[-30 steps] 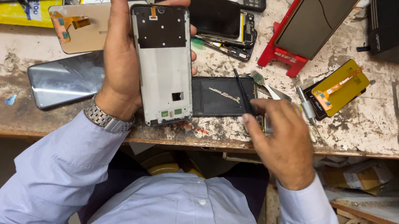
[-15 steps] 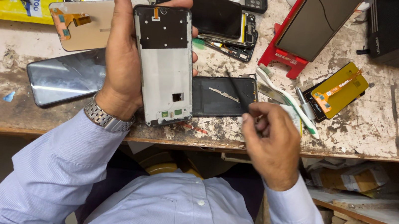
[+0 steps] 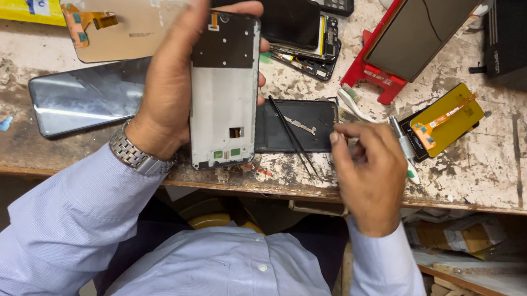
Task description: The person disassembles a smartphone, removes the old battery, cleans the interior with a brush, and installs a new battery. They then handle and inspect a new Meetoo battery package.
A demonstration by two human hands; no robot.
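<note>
My left hand (image 3: pixel 168 84) grips a white phone frame (image 3: pixel 224 94) with a black upper section, held upright above the worn workbench (image 3: pixel 511 176). A metal watch sits on that wrist. My right hand (image 3: pixel 370 173) is at the bench's front edge, fingers pinched together near a pair of black tweezers (image 3: pixel 291 136). The tweezers lie slanted across a dark phone panel (image 3: pixel 299 125) on the bench. Whether the fingers actually touch the tweezers I cannot tell.
A dark glossy phone back (image 3: pixel 77 100) lies left, a tan display panel (image 3: pixel 115 25) behind it. A yellow screen part (image 3: pixel 445 119) lies right, a red stand with a panel (image 3: pixel 415 33) behind. More phone parts and boards crowd the back edge. Boxes sit under the bench at right.
My right hand has drawn back from the dark panel toward the bench's front edge. The tweezers now lie on the panel. The left hand keeps holding the frame.
</note>
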